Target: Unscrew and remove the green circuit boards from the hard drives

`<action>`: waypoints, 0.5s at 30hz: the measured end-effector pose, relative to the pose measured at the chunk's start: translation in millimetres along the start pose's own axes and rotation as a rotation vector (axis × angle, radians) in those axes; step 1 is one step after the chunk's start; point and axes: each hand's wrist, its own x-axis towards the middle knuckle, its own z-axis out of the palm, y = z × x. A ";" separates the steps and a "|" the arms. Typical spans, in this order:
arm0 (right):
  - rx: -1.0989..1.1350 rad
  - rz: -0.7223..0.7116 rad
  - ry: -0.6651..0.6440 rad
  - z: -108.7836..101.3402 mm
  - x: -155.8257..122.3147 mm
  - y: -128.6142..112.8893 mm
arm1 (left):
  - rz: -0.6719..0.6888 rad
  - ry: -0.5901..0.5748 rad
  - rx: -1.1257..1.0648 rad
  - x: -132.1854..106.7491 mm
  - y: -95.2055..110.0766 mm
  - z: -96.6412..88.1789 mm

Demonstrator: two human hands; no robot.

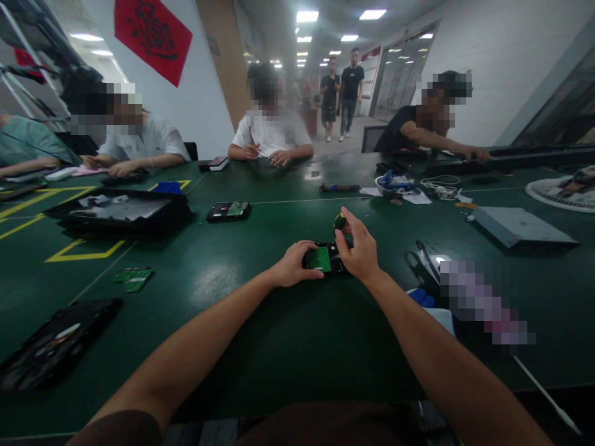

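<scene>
In the head view, a hard drive (pixel 320 259) with a green circuit board on its upper face lies flat on the green table in front of me. My left hand (pixel 296 263) grips its left end, thumb along the near edge and fingers on the far edge. My right hand (pixel 357 251) is above the drive's right end, fingers closed round a screwdriver (pixel 341 221) with a black and yellow handle. The handle stands roughly upright over the drive. My right hand hides the screwdriver's tip and part of the drive's right side.
Another hard drive (pixel 229 211) lies farther back, beside a black tray (pixel 174 210). Green circuit boards (pixel 134 280) and a black casing (pixel 60 347) are at left. On the right are a silver metal box (pixel 525 228) and cables (pixel 395 183). Several people sit across the table.
</scene>
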 end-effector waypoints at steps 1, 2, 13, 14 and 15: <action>0.011 0.005 0.002 0.5 -0.5 0.6 | -0.001 -0.001 0.001 -0.1 0.1 0.0; 0.021 0.009 0.007 1.1 -1.2 1.4 | -0.001 -0.004 0.003 -0.1 0.1 0.1; 0.066 0.031 0.028 1.7 -3.6 4.5 | -0.007 -0.004 -0.001 0.9 0.1 0.8; 0.076 0.032 0.025 1.8 -3.5 4.3 | -0.003 -0.003 -0.001 0.8 0.1 0.8; 0.081 0.031 0.022 1.8 -3.4 4.2 | 0.002 -0.001 -0.001 0.8 0.1 0.9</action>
